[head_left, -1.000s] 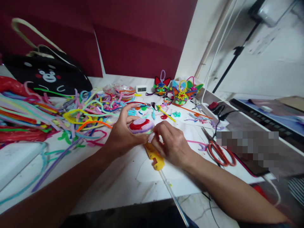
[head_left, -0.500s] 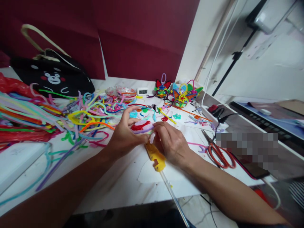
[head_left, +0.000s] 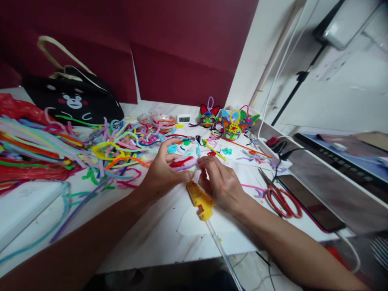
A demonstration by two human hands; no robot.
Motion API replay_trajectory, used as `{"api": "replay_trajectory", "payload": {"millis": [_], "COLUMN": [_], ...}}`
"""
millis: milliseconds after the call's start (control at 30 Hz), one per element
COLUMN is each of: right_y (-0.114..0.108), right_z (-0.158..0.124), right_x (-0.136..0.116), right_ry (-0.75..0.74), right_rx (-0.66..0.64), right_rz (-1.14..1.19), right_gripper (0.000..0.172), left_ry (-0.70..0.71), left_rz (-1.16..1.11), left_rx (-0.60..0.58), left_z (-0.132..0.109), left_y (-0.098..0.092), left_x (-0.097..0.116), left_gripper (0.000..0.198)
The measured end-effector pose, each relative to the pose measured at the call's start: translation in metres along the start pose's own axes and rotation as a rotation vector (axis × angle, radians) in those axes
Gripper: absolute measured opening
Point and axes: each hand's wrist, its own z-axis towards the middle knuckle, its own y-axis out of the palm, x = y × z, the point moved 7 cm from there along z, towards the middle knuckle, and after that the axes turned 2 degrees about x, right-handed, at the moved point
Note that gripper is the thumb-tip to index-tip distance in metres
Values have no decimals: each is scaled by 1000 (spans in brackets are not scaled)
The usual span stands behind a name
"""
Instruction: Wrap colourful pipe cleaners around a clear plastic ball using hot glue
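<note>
Between thumb and fingers, my left hand (head_left: 165, 165) grips a small rounded craft piece (head_left: 184, 163) of red and lilac pipe cleaner. At the piece's right end, the fingertips of my right hand (head_left: 220, 178) are pinched together against its lilac edge. A pale bit hangs just under those fingertips, too blurred to name. Below the hands a yellow hot glue gun (head_left: 202, 204) lies on the white tabletop (head_left: 145, 230), with a long clear glue stick (head_left: 222, 252) sticking out of its back towards me. My right hand partly covers the gun.
Loose pipe cleaners (head_left: 39, 141) heap up on the left, before a black bag (head_left: 75, 103). Finished animal-face ornaments (head_left: 209, 117) and a small digital clock (head_left: 183, 119) stand at the back. Orange-handled scissors (head_left: 283, 200) and a phone (head_left: 311, 202) lie on the right.
The whole view has shifted slightly, so things sit a little further right and lower. My right fingers have moved slightly along the piece's edge; both hands keep their hold.
</note>
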Motion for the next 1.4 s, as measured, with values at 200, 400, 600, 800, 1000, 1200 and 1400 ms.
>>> {"api": "replay_trajectory", "payload": {"millis": [200, 400, 600, 800, 1000, 1200, 1400], "right_y": [-5, 4, -6, -12, -11, -9, -3], "right_z": [3, -8, -2, 0, -1, 0, 1], "right_x": [8, 28, 23, 5, -4, -2, 12], "right_ry": [118, 420, 275, -1, -221, -180, 83], "right_rx": [43, -66, -8, 40, 76, 88, 75], "right_rz": [52, 497, 441, 58, -189, -195, 34], "right_gripper": [5, 10, 11, 15, 11, 11, 13], "left_ry": [119, 216, 230, 115, 74, 58, -19], "left_rz": [47, 148, 168, 59, -10, -26, -43], "left_rx": [40, 76, 79, 18, 18, 23, 25], "left_z": [-1, -1, -1, -2, -1, 2, 3], "left_y": [-3, -9, -10, -3, -3, -4, -2], "left_x": [7, 11, 8, 6, 2, 0, -3], "left_gripper": [99, 105, 105, 101, 103, 99, 98]}}
